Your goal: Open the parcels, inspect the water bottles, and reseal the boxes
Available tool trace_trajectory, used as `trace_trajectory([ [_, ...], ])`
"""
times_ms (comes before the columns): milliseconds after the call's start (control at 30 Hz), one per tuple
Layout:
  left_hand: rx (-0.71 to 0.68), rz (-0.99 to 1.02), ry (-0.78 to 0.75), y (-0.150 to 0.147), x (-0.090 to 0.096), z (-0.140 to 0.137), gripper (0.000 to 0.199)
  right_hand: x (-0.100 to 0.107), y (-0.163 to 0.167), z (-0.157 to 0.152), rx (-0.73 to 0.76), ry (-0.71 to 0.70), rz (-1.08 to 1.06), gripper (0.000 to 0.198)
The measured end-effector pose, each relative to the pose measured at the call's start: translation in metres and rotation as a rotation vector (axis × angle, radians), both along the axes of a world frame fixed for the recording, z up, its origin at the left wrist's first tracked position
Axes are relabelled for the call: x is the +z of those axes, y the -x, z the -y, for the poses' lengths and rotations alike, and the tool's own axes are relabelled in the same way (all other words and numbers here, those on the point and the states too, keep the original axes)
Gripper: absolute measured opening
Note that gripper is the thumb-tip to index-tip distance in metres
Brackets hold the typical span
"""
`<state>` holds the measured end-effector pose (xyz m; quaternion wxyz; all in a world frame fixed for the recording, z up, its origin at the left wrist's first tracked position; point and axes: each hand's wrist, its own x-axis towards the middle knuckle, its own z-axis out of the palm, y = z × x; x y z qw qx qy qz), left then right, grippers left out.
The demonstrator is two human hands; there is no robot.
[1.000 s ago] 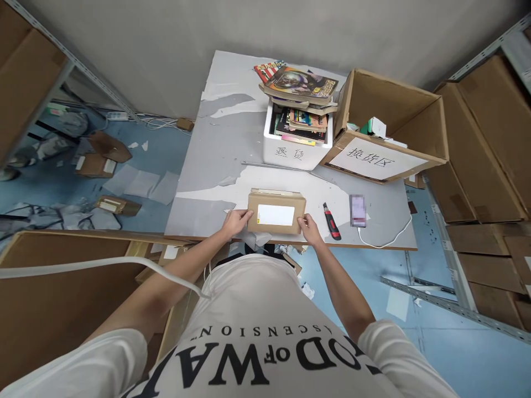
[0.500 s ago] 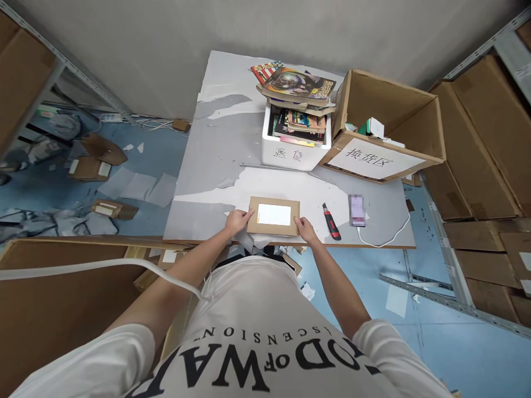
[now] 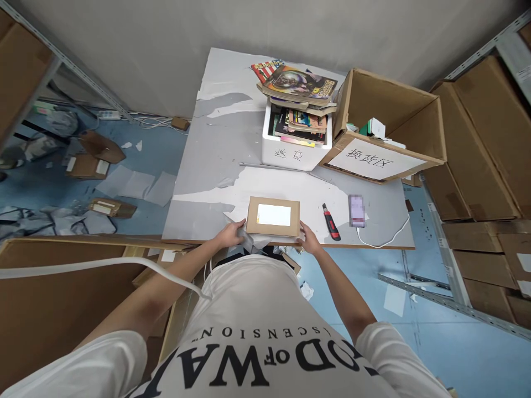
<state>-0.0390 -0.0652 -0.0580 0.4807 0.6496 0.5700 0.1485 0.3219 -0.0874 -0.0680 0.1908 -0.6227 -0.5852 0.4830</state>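
A small flat cardboard box (image 3: 253,216) with a white label lies at the front edge of the table, between my two hands. Just off its left side is my left hand (image 3: 230,234), thumb and fingers apart and nothing gripped. My right hand (image 3: 309,239) is at the box's lower right corner with its fingers spread; whether the fingertips touch the cardboard is hard to tell. Crumpled grey-white wrapping (image 3: 250,241) pokes out below the box. A red and black utility knife (image 3: 331,222) rests to the right of my right hand.
A phone (image 3: 357,210) with a white charging cable lies farther right. Behind stand a white bin (image 3: 286,156) piled with books and an open carton (image 3: 433,127) with a handwritten label. A big carton (image 3: 62,309) is at my left; a white cable (image 3: 124,262) crosses over my left forearm.
Both thumbs have come off the top of the box, and my hands have drawn slightly outward and toward me. The box stays in about the same place.
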Motion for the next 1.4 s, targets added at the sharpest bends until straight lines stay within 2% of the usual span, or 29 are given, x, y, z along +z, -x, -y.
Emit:
trace_trajectory([
  [67, -0.086, 0.012, -0.02, 0.0, -0.002, 0.005, 0.073, -0.005, 0.005, 0.004, 0.025, -0.027, -0.014, 0.078],
  [200, -0.088, 0.073, -0.029, -0.006, 0.001, 0.003, 0.06, -0.003, 0.017, 0.001, -0.055, 0.022, -0.124, 0.067],
  [267, -0.069, 0.074, -0.029, -0.008, 0.009, -0.003, 0.058, 0.006, 0.018, -0.005, -0.057, 0.054, -0.177, 0.064],
  [367, 0.0, 0.011, -0.048, -0.013, 0.026, -0.017, 0.057, 0.029, 0.013, -0.02, -0.041, 0.02, -0.236, 0.055],
  [433, 0.067, -0.064, -0.083, -0.019, 0.038, -0.029, 0.057, 0.045, 0.01, -0.035, -0.055, -0.009, -0.191, 0.051],
  [500, 0.136, -0.141, -0.114, -0.026, 0.047, -0.043, 0.06, 0.059, 0.009, -0.052, -0.066, -0.02, -0.058, 0.049],
  [600, 0.216, -0.215, -0.107, -0.035, 0.052, -0.063, 0.063, 0.07, 0.01, -0.073, -0.054, -0.022, 0.134, 0.05],
  [767, 0.266, -0.28, -0.027, -0.044, 0.053, -0.084, 0.059, 0.062, 0.014, -0.09, -0.082, 0.056, 0.161, 0.049],
  [1000, 0.28, -0.348, -0.029, -0.049, 0.051, -0.086, 0.061, 0.048, 0.009, -0.094, -0.073, 0.146, 0.083, 0.048],
  [1167, 0.306, -0.365, -0.023, -0.049, 0.048, -0.086, 0.063, 0.046, 0.01, -0.096, -0.076, 0.142, 0.1, 0.048],
  [1300, 0.33, -0.372, 0.01, -0.051, 0.047, -0.079, 0.067, 0.043, 0.006, -0.095, -0.075, 0.122, 0.019, 0.052],
  [1400, 0.326, -0.347, -0.123, -0.054, 0.05, -0.064, 0.06, 0.038, -0.012, -0.09, -0.118, 0.067, 0.002, 0.054],
])
